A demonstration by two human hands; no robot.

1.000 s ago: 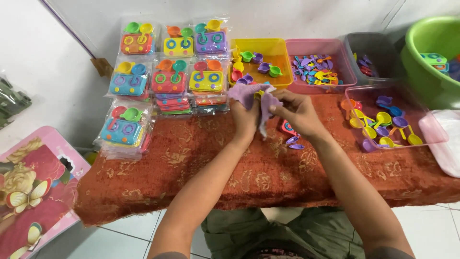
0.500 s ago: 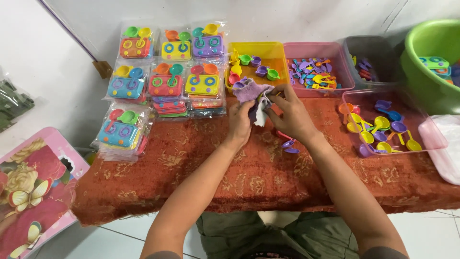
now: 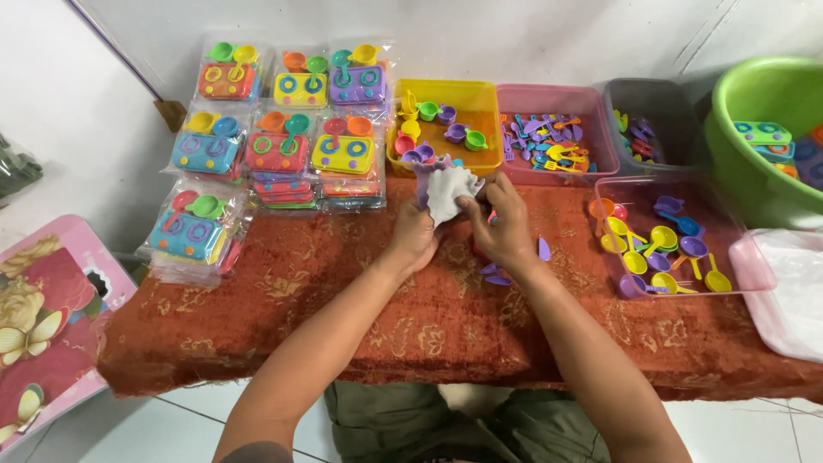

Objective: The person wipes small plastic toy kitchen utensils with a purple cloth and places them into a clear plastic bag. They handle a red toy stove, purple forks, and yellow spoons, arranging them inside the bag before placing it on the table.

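Both of my hands hold a small clear plastic bag (image 3: 450, 187) with a purple toy piece inside, just above the red patterned tablecloth (image 3: 360, 317). My left hand (image 3: 413, 233) grips its lower left side. My right hand (image 3: 504, 225) pinches its right edge. A few loose purple and pink toy pieces (image 3: 497, 273) lie on the cloth under my right hand. Directly behind the bag stands a yellow tub (image 3: 463, 107) of small toy cups.
Bagged toy stove sets (image 3: 279, 146) are stacked at the back left. A pink tub (image 3: 591, 129) of toy utensils, a grey tub (image 3: 660, 103), a clear tub (image 3: 750, 270) of toy pans and a green basin (image 3: 763, 86) stand to the right. A pink stool (image 3: 51, 309) stands at the left.
My hands have shifted slightly towards me and lower, and the bag between them has been turned and spread out a little. The camera view has dipped slightly.
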